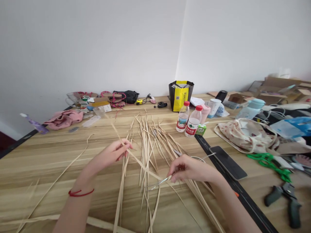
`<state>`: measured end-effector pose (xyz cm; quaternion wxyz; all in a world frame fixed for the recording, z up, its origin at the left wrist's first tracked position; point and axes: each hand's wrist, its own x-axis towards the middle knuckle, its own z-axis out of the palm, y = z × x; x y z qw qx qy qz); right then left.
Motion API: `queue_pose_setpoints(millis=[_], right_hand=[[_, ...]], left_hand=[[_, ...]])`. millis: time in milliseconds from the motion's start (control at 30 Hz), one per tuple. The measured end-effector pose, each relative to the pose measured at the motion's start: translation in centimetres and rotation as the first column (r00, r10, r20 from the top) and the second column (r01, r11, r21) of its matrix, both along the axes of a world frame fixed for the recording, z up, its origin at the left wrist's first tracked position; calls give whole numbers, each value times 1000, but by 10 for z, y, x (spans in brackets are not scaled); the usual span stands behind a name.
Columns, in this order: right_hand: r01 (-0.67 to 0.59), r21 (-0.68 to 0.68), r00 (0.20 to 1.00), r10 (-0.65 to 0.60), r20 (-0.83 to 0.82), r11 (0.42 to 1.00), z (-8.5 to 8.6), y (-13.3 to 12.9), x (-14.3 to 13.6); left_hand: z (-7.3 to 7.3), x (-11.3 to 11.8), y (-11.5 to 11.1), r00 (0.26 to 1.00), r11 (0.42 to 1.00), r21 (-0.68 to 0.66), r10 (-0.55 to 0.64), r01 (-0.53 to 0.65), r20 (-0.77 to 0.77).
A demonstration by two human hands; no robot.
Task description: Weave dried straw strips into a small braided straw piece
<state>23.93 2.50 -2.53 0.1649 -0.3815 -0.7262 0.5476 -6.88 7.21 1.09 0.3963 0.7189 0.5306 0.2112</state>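
A long pale strip of dried straw-like fibre runs slantwise between my two hands. My left hand, with a red cord on its wrist, pinches the strip between thumb and fingers, and its upper end sticks out past them. My right hand is closed, its fingertips pinching the strip's lower end. From those fingertips juts a thin, shiny metal tool, whose kind I cannot make out. Below both hands lies a loose bundle of similar strips. A grey pointed piece shows behind my right hand.
Two red-capped water bottles stand beyond my right hand, before a black-and-yellow bag. To the right lie a phone, dark-handled pliers, green cord and a cloth bag. A pink cloth lies left.
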Motion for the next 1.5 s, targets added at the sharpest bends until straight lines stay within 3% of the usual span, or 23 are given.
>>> queue_pose_setpoints(millis=[100,167,233,300,367,567,633,833,1100,1333,1400,1500], right_hand=[[-21,98,1000,22,-6,995,2,2,3],[-5,204,1000,9,-16,979,7,1,2],[17,292,999,-5,-44,956,12,-1,-1],[43,343,998,-21,-66,938,16,-4,-5],[69,371,997,-47,-68,926,18,-6,-7],[88,441,995,-59,-79,893,20,-6,-5],[68,460,997,-43,-64,885,20,-5,-4],[42,526,999,-19,-48,849,21,-6,-2],[12,516,1000,-22,12,856,20,-6,-1],[-8,499,998,-22,55,867,21,-8,-5],[-4,498,997,-33,66,867,20,-8,-7],[3,505,996,-50,80,863,17,-8,-8]], left_hand=[[-6,0,-1,983,931,348,152,-108,-102],[-10,5,-5,983,857,515,104,-11,-152],[-14,10,-12,967,785,589,-47,190,-249],[-17,15,-21,920,714,610,-122,342,-373],[-19,18,-29,874,677,616,-86,404,-478],[-20,20,-37,718,722,575,157,385,-678],[-19,19,-37,695,705,593,196,390,-691],[-21,14,-35,734,590,693,234,414,-638],[-24,16,-36,716,436,769,325,467,-619],[-25,25,-39,714,328,781,323,531,-621],[-24,29,-42,733,320,790,303,523,-609],[-23,31,-46,793,388,801,232,456,-563]])
